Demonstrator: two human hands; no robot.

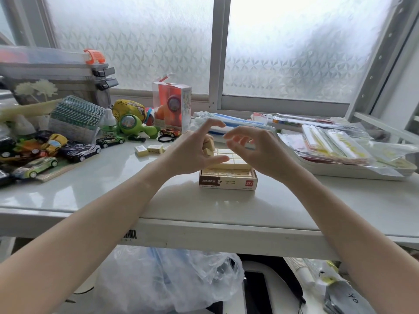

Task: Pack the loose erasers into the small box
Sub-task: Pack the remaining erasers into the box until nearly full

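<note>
A small brown-and-white eraser box [227,182] stands near the table's front edge, filled with cream erasers [233,163] stacked above its rim. My left hand [192,152] hovers at the box's left side, fingers spread, its thumb on the top layer. A couple of cream erasers [209,148] sit in its palm. My right hand [256,150] is over the right side of the stack, fingers curled and apart, nothing in it. Two loose wrapped erasers [148,150] lie on the table to the left of the box.
Toy cars [79,150] and other toys crowd the left of the table [113,175]. A boxed orange toy [172,105] stands behind. Stacked plastic packets on a white tray [340,150] fill the right. A plastic bag [172,279] hangs below the table edge.
</note>
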